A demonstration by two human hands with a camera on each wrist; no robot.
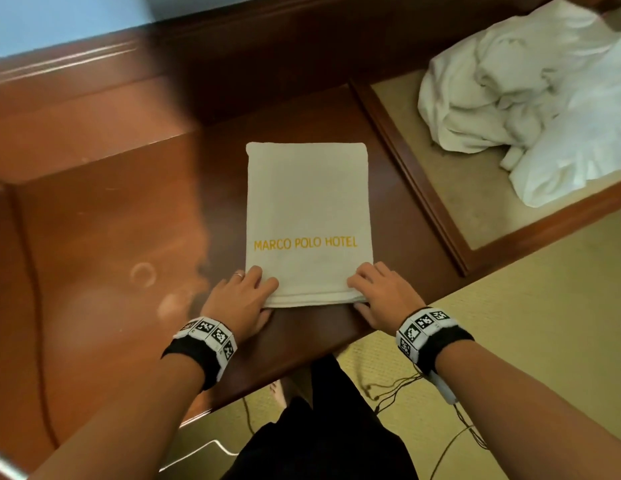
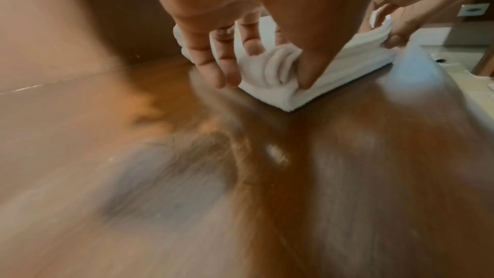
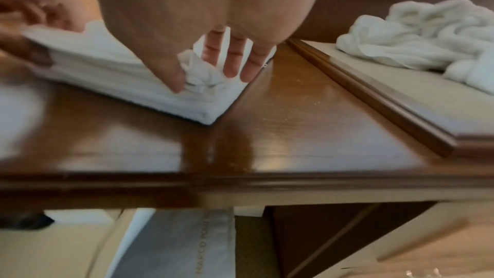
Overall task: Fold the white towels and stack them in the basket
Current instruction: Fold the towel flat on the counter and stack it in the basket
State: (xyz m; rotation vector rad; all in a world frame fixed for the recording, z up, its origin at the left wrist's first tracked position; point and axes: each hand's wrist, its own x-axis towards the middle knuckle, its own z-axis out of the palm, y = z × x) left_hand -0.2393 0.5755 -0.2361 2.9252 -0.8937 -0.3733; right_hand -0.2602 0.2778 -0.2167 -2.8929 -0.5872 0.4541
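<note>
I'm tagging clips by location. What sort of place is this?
Probably a hotel room: the folded towel reads MARCO POLO HOTEL, crumpled white linen lies nearby, and the polished wooden desk looks like fitted room furniture.

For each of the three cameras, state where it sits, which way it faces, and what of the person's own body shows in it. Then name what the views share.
Head: worn on the head, looking down at the folded towel on the wooden table; both forearms, left hand and right hand show.
Left wrist: looks along the left hand, fingers at the towel's near corner; the right hand shows beyond.
Right wrist: looks along the right hand, thumb pinching the other near corner; the unfolded towels lie beyond.
Shared: all three show the folded towel and both hands.
</note>
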